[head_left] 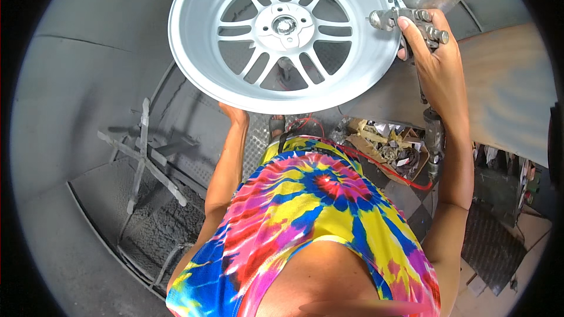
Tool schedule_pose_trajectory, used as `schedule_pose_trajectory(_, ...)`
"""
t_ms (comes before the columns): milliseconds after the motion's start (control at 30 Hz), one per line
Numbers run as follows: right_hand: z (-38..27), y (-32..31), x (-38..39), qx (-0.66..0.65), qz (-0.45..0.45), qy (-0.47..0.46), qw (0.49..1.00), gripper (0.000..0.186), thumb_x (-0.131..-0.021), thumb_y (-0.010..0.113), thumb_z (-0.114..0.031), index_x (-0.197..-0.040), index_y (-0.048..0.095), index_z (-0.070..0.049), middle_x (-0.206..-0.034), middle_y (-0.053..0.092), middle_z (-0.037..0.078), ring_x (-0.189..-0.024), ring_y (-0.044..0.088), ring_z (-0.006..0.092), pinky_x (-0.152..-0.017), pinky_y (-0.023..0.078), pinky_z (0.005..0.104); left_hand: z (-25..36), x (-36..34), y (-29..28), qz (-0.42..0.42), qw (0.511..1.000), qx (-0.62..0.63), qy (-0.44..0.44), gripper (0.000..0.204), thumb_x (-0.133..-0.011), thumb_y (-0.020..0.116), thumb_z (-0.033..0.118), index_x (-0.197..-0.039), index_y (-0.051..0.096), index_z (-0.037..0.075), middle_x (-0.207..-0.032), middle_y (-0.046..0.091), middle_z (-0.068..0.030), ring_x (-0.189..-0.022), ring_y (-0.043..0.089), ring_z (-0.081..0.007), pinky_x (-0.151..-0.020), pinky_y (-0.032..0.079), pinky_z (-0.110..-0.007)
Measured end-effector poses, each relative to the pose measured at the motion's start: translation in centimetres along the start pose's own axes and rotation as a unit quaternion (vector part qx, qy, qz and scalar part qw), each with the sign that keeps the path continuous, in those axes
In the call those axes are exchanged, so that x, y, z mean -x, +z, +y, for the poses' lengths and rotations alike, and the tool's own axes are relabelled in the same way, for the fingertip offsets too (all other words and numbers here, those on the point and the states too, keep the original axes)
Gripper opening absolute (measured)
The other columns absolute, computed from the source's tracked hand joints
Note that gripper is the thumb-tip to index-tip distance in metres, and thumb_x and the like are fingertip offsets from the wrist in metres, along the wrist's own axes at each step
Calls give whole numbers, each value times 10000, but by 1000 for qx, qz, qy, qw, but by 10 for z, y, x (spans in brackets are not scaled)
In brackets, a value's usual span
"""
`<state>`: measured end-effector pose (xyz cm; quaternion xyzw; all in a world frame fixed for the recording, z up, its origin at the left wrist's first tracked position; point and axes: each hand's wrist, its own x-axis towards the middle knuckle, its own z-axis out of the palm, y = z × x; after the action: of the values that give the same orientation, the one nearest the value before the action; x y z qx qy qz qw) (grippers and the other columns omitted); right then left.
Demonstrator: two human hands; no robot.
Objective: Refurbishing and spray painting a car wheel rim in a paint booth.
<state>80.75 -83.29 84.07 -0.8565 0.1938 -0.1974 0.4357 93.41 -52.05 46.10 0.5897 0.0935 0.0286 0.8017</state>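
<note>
Right hand (432, 61) wrapped around a spray gun (411, 23) (clear cup on top), nozzle just beside the rim of a white alloy wheel (282, 35); left hand (234, 113) under the wheel's lower edge, grip hidden, cannot tell

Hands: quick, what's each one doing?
Left hand: under the wheel rim's lower edge; grip mostly hidden.
Right hand: closed around the spray gun.

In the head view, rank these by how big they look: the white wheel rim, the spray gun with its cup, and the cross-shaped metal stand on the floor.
1. White wheel rim, by far the largest.
2. Cross-shaped metal stand.
3. Spray gun in the right hand.

The stand lies farther from the camera than the gun, so the last two are unsure.
</note>
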Motion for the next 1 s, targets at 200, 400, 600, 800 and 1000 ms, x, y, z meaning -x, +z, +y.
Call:
schedule_pose_trajectory(200, 10, -7, -18, 54, 52, -33, 997, 295, -982, 681, -287, -1081, 622, -15, -818, 680, 46, -688, 633, 112, -654, 495, 283, 18, 46, 23, 16, 997, -45, 52, 305, -990, 608, 187, -1149, 660, -69, -1063, 704, -103, -953, 662, -192, -820, 535, -339)
schedule_pose_trajectory(400, 5, -6, -33, 41, 66, -40, 996, 325, -983, 682, -312, -1086, 624, -9, -792, 671, 38, -688, 627, 107, -648, 481, 273, 25, 59, 30, 54, 993, -104, 7, 325, -1001, 595, 219, -1133, 664, -69, -1042, 710, -94, -929, 662, -183, -817, 531, -334)
schedule_pose_trajectory(600, 5, -1, -28, 27, 22, -26, 999, 308, -984, 680, -315, -1074, 627, -26, -782, 645, 16, -684, 617, 96, -635, 475, 272, 25, 39, 23, 42, 997, -58, 1, 277, -985, 616, 173, -1132, 666, -57, -1031, 711, -93, -918, 662, -174, -798, 537, -337)
schedule_pose_trajectory(800, 1, 3, -27, -1, -7, -33, 999, 279, -984, 683, -290, -1057, 619, -29, -800, 649, 16, -676, 622, 89, -618, 469, 263, 12, 7, -10, 4, 1000, -24, -8, 265, -979, 624, 159, -1137, 657, -51, -1005, 705, -95, -912, 669, -177, -793, 543, -336)
schedule_pose_trajectory(1000, -1, 7, -29, 12, -14, -26, 999, 294, -985, 685, -286, -1084, 605, -21, -804, 660, 37, -672, 626, 103, -627, 483, 272, 10, -15, -11, 17, 1000, -3, 0, 288, -1000, 604, 204, -1136, 645, -46, -967, 701, -96, -861, 675, -179, -753, 550, -327)
